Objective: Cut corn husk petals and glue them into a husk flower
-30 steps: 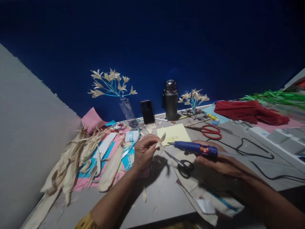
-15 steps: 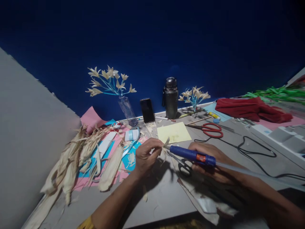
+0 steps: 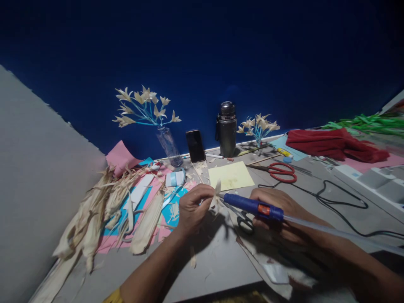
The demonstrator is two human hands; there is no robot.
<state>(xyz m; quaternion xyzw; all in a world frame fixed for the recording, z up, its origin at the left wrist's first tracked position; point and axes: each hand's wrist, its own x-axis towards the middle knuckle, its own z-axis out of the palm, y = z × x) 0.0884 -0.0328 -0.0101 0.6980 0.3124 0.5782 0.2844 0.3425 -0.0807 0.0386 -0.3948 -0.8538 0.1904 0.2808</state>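
Note:
My left hand (image 3: 194, 206) pinches a small pale corn-husk piece (image 3: 216, 197) just above the grey table (image 3: 217, 261). My right hand (image 3: 277, 212) is wrapped around a blue glue gun (image 3: 252, 205) with an orange trigger and a clear glue stick trailing back to the right. The gun's nozzle points left and touches the husk piece. Black-handled scissors (image 3: 243, 221) lie on the table under the gun, partly hidden by it.
Dried corn husks (image 3: 104, 210) and pink and blue paper lie at the left. At the back stand a vase of husk flowers (image 3: 147, 111), a phone (image 3: 195, 146), a dark flask (image 3: 227, 129), yellow paper (image 3: 231, 176), red scissors (image 3: 279, 172), red cloth (image 3: 334, 145) and a black cable (image 3: 344, 206).
The glue gun has moved left until its nozzle meets the husk piece. My left hand has lowered slightly with the husk.

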